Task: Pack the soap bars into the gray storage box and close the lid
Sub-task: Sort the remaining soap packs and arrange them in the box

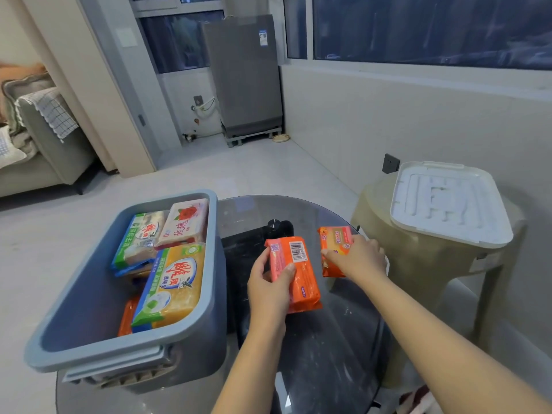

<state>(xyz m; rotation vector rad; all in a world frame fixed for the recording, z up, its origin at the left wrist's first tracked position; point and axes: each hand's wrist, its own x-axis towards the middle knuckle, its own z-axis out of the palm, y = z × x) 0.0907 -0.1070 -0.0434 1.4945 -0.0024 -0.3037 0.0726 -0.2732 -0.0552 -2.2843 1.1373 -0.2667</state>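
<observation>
The gray storage box (213, 264) stands open on the left of a round glass table (337, 339). Inside lie several wrapped soap bars: a yellow one (174, 289), a green-edged one (139, 239), a pink rose one (183, 222) and an orange one (127, 319). My left hand (268, 286) grips an orange soap bar (298, 273) just right of the box, above the table. My right hand (358, 258) holds a second orange soap bar (333, 249) near the table's right edge. The white lid (448, 204) lies on a beige stool (418, 264) to the right.
A black object with a knob (276, 228) shows under the glass beyond my hands. A gray appliance (245, 76) stands by the far wall, a sofa (38, 138) at far left. A wall with a socket (390, 163) runs along the right.
</observation>
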